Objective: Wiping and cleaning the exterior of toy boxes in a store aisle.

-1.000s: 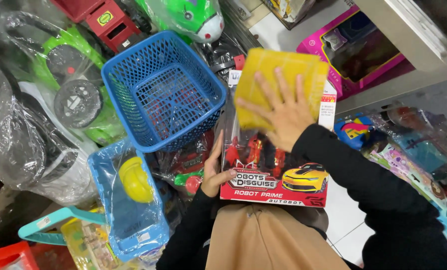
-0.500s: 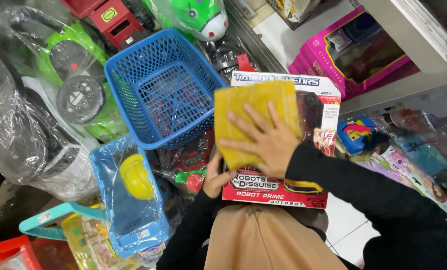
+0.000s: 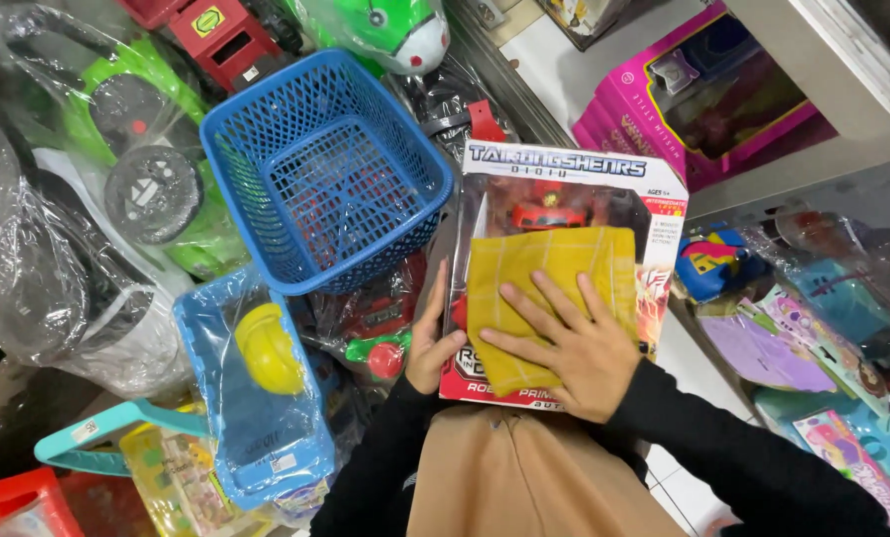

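Far left in my head view: plastic-wrapped ride-on toys point(image 3: 116, 199), green and black, stacked against one another. Below them lies a clear bag holding a blue toy with a yellow part point(image 3: 256, 388). A teal plastic handle point(image 3: 97, 433) sits at lower left, and a red item shows at the bottom corner.

Centre left: an open-mesh blue basket point(image 3: 325, 169), tilted, resting on the wrapped toys. I see nothing inside it. Just under its lower rim sits a red and green toy in plastic wrap point(image 3: 380, 333).

Centre: the left hand point(image 3: 433, 343) grips the left edge of the toy box point(image 3: 569, 179), thumb on the front face, fingers curled behind the edge. The box is held upright in front of the person's brown garment, with a clear window and a red vehicle visible inside near the top.

The right hand point(image 3: 574, 343) lies flat and open, fingers spread, pressing a yellow cloth point(image 3: 549, 273) against the box window. The cloth covers the middle of the front face; the hand covers its lower right part. Both sleeves are black.

Right: a pink boxed toy point(image 3: 703, 99) lies on the floor under a shelf edge. Below it, a pile of colourful packaged toys point(image 3: 813, 328), well apart from the hands.
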